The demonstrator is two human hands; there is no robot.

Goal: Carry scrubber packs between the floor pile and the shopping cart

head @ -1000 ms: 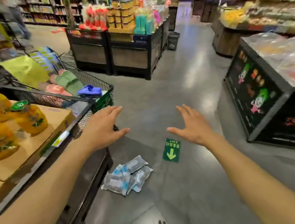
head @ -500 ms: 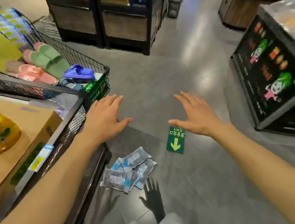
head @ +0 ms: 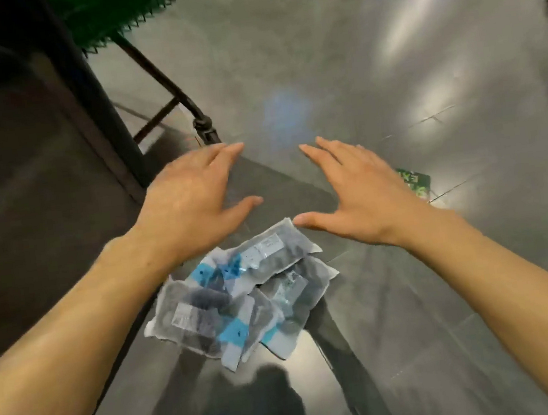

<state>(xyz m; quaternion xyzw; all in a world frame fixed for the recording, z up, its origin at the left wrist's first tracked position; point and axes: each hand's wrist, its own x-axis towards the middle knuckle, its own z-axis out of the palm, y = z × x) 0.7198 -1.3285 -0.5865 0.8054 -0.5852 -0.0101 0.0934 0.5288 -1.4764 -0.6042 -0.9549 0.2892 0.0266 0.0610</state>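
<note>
- Your view is moderately lit from overhead; the glossy grey tiled floor (head: pixel 334 62) throws white glare streaks at upper right.
- The dark display stand (head: pixel 19 169) at left falls into near-black shadow, detail lost.
- A shadow lies on the floor below the heap of clear plastic packets with blue labels (head: pixel 242 297).
- Motion blur softens everything; the wide lens bends your edges.

Packets (head: pixel 242 297): translucent white film, dark grey-black contents, bright blue patches, pale labels. Floor (head: pixel 334 62) under the packets: glossy grey, white light streaks. Sign (head: pixel 416 183) right of the packets: green, pale markings. Basket (head: pixel 111 17) beyond the packets: green mesh. Frame (head: pixel 97 101) beside it: black.
</note>
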